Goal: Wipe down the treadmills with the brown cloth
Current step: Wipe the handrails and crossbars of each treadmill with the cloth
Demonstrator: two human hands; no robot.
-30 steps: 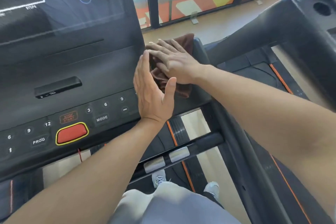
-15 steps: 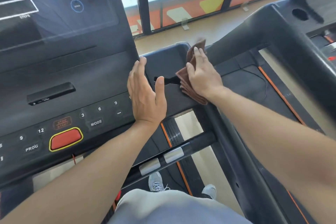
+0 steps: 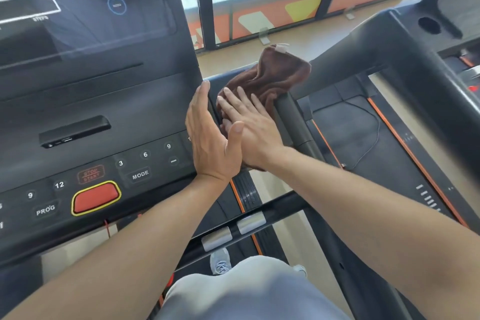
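Head view: looks down over both forearms at a treadmill console and its right-hand side.
Cloth (image 3: 270, 78): brown and rumpled, it lies on the black side tray (image 3: 211, 80) just right of the console, against the top of the handrail (image 3: 293, 122).
Cloth axis: its long axis runs from near-left, under the right hand, to far-right; the far end, with a small pale tag, points toward the window.
Right hand (image 3: 250, 127): flat on the cloth's near end, fingers straight and spread, pressing it onto the tray rather than gripping it.
Left hand (image 3: 207, 138): open, fingers straight and together, standing on edge against the console's right edge; its thumb overlaps the right hand.
Console (image 3: 104, 101): black, with number keys, MODE and PROG keys, and a red button (image 3: 96, 197) ringed in yellow near its front edge.
Second treadmill (image 3: 363, 138): to the right, a black belt with orange stripes.
Below: two silver grip sensors (image 3: 233, 231) on a crossbar, grey shorts and grey shoes.
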